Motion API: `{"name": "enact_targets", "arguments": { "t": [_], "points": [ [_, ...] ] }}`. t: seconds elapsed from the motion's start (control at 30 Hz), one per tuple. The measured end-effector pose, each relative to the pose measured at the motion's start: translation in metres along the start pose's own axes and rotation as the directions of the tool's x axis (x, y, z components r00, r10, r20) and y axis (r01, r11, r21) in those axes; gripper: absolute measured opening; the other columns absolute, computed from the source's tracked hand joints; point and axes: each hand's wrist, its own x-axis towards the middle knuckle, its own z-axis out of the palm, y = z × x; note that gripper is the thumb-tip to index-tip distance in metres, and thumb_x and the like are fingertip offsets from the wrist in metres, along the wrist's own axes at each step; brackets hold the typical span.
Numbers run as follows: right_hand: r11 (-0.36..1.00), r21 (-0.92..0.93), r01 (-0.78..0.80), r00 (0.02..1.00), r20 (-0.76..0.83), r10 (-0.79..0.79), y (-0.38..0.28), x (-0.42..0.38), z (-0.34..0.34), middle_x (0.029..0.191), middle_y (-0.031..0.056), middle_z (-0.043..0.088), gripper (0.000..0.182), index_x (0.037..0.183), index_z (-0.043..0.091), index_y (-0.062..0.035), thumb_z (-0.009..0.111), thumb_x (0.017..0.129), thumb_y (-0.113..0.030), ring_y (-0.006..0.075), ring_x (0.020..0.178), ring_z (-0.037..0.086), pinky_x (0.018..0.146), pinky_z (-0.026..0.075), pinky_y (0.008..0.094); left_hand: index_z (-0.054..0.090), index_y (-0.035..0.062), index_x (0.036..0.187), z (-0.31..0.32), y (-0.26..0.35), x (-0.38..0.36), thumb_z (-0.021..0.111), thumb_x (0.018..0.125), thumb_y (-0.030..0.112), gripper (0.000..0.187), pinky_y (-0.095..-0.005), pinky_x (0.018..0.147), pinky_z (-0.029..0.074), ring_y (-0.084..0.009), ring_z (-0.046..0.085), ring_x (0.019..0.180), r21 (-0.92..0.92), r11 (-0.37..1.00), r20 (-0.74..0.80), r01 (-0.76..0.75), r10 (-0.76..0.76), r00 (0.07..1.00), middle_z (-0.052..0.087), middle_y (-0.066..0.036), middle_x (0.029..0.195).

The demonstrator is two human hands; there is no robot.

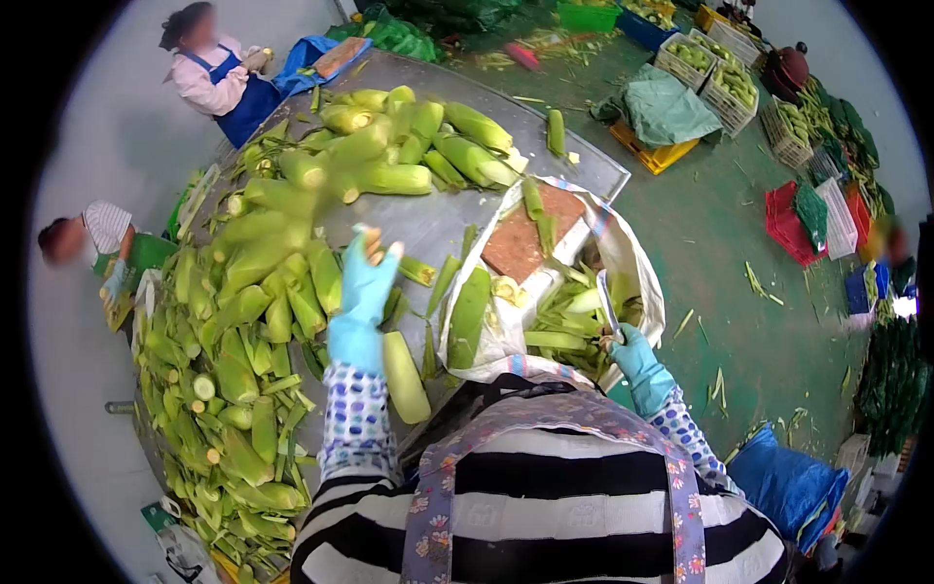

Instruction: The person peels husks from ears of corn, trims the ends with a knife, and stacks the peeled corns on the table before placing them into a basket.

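My left hand [366, 282], in a light blue glove, reaches over the metal table with its fingers apart and nothing in them. Just beyond it, a motion-blurred corn cob [326, 180] shows in front of the heaped green corn [253, 273]. Beside my left wrist lies a pale green cob [405, 378]. My right hand [637, 360], gloved too, is closed around the handle of a knife [607, 300], blade pointing up and away. The knife is above a white woven sack [654, 282] holding stripped husks [569, 321]. A reddish-brown board [530, 234] rests at the sack's far side.
The metal table [457, 219] curves around to my left. Two co-workers stand behind it, one in a blue apron [248, 102], one in green [151, 253]. Crates of corn [730, 92] and a red basket [793, 224] stand on the green floor; a blue bag [788, 482] lies right.
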Motion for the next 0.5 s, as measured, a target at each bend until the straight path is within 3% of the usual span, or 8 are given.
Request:
{"name": "enact_targets", "arguments": {
  "t": [0.1,0.13,0.27,0.3,0.33,0.37,0.43,0.5],
  "points": [
    [0.997,0.069,0.030,0.999,0.009,-0.031,-0.076,-0.026,0.005,0.086,-0.0007,0.063,0.029,0.120,0.061,-0.0005,0.059,0.091,-0.003,0.0067,0.073,0.053,0.064,0.043,0.0192,0.047,-0.0028,0.133,0.025,0.016,0.050,0.074,0.085,0.024,0.061,-0.0341,0.103,0.042,-0.0256,0.050,0.125,0.061,0.998,0.138,-0.020,0.011,0.990,0.048,-0.018,0.138],
    [0.955,0.295,-0.037,0.999,0.026,0.030,-0.105,-0.043,-0.001,0.088,0.0011,0.064,0.033,0.125,0.059,-0.0019,0.058,0.091,-0.004,0.0089,0.075,0.054,0.066,0.045,0.0219,0.048,-0.0030,0.132,0.038,0.023,0.055,0.074,0.085,0.025,0.060,-0.0334,0.102,0.043,-0.0250,0.051,0.123,0.066,0.997,0.194,0.031,-0.044,0.980,0.050,-0.018,0.136],
    [0.968,-0.208,0.140,0.981,-0.102,-0.164,-0.062,-0.062,0.018,0.101,0.0152,0.066,0.049,0.139,0.050,-0.0108,0.055,0.091,-0.013,0.0263,0.093,0.062,0.085,0.049,0.0407,0.053,0.0086,0.131,0.074,-0.034,0.128,0.061,0.090,0.042,0.053,-0.0377,0.091,0.049,-0.0258,0.057,0.111,-0.328,0.848,0.404,0.417,-0.273,0.873,0.060,-0.015,0.122],
    [0.981,0.026,0.190,0.962,-0.205,-0.180,-0.093,-0.078,-0.008,0.100,0.0200,0.066,0.044,0.133,0.053,-0.0074,0.057,0.090,-0.017,0.0313,0.094,0.063,0.086,0.049,0.0423,0.053,0.0126,0.132,0.074,-0.051,0.150,0.058,0.092,0.045,0.052,-0.0390,0.088,0.051,-0.0257,0.057,0.109,-0.448,0.708,0.400,0.546,-0.387,0.831,0.061,-0.014,0.120],
    [0.992,-0.029,0.125,0.971,-0.203,-0.129,-0.082,-0.078,0.007,0.098,0.0206,0.065,0.040,0.128,0.056,-0.0060,0.058,0.090,-0.019,0.0319,0.092,0.063,0.084,0.049,0.0421,0.053,0.0166,0.133,0.074,-0.063,0.171,0.054,0.093,0.048,0.051,-0.0402,0.085,0.052,-0.0255,0.058,0.108,-0.550,0.547,0.370,0.631,-0.518,0.772,0.062,-0.014,0.118],
    [0.995,-0.076,0.064,0.982,-0.175,-0.077,-0.069,-0.076,0.025,0.096,0.0212,0.065,0.036,0.122,0.058,-0.0046,0.060,0.089,-0.021,0.0326,0.090,0.062,0.081,0.049,0.0419,0.057,0.0192,0.128,0.079,-0.069,0.182,0.057,0.089,0.053,0.052,-0.0404,0.084,0.051,-0.0246,0.057,0.104,-0.523,0.644,0.406,0.558,-0.388,0.828,0.065,-0.007,0.112],
    [0.999,-0.038,-0.039,0.981,-0.190,0.032,-0.077,-0.091,0.020,0.094,0.0212,0.065,0.033,0.116,0.059,-0.0035,0.061,0.089,-0.022,0.0326,0.087,0.062,0.079,0.048,0.0423,0.058,0.0189,0.125,0.102,-0.060,0.206,0.056,0.087,0.058,0.054,-0.0409,0.081,0.050,-0.0246,0.058,0.101,-0.393,0.606,0.260,0.692,-0.649,0.715,0.065,-0.005,0.113],
    [0.988,0.020,-0.154,0.972,-0.178,0.155,-0.076,-0.106,0.009,0.093,0.0211,0.065,0.031,0.110,0.061,-0.0024,0.062,0.088,-0.024,0.0327,0.085,0.062,0.077,0.048,0.0427,0.060,0.0169,0.121,0.138,-0.083,0.243,0.055,0.086,0.060,0.056,-0.0418,0.080,0.049,-0.0254,0.059,0.097,-0.338,0.616,0.306,0.712,-0.644,0.702,0.066,-0.006,0.111]
  ]
}}
